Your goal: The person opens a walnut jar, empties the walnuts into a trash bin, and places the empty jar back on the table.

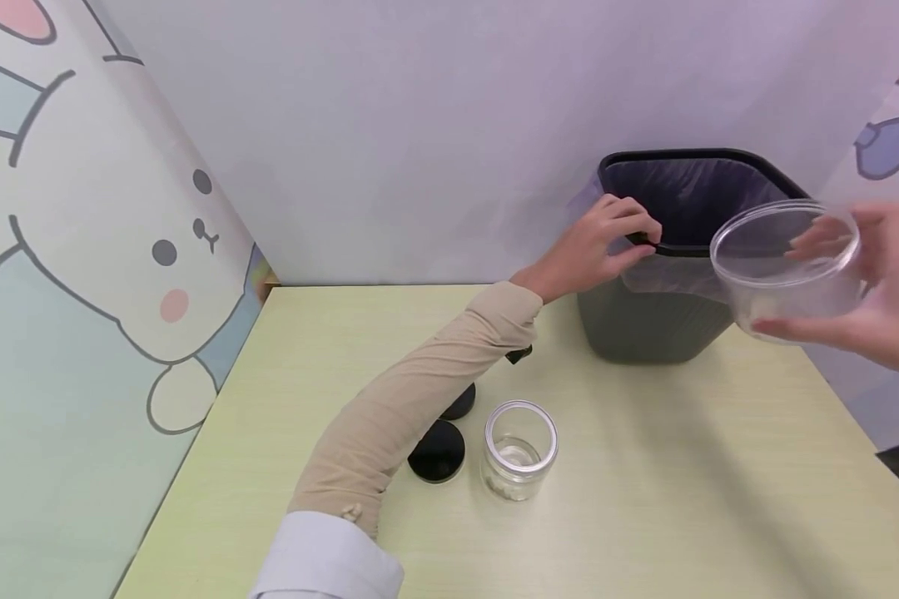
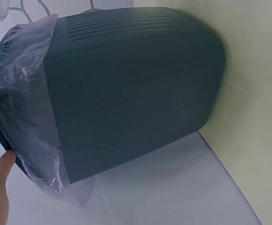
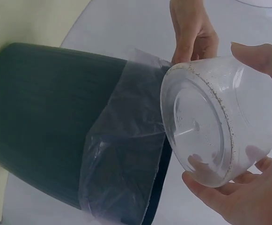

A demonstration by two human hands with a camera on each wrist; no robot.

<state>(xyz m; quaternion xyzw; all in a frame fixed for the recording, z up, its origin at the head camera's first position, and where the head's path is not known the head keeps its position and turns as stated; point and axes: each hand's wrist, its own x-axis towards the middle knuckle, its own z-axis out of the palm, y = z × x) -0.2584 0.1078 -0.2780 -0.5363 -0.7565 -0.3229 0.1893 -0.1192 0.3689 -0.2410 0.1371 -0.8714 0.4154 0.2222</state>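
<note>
My left hand (image 1: 588, 248) pinches the near rim of a dark grey-green trash bin (image 1: 644, 329), its thumb and fingers over the black edge. A thin clear bag (image 2: 25, 89) lines the bin and folds down over the outside. My right hand (image 1: 895, 287) grips a clear round plastic tub (image 1: 787, 291) in the air, just right of the bin's mouth. Small brownish specks run along the tub's bottom edge in the right wrist view, where its base (image 3: 196, 124) faces the camera. The inside of the bin is too dark to make out.
On the pale wooden table (image 1: 629, 516) stands an open clear jar (image 1: 515, 484) with a silvery rim. Two black round lids (image 1: 436, 453) lie beside it, one partly behind my left forearm. A small black object (image 1: 519, 354) shows past that sleeve. Walls border the table.
</note>
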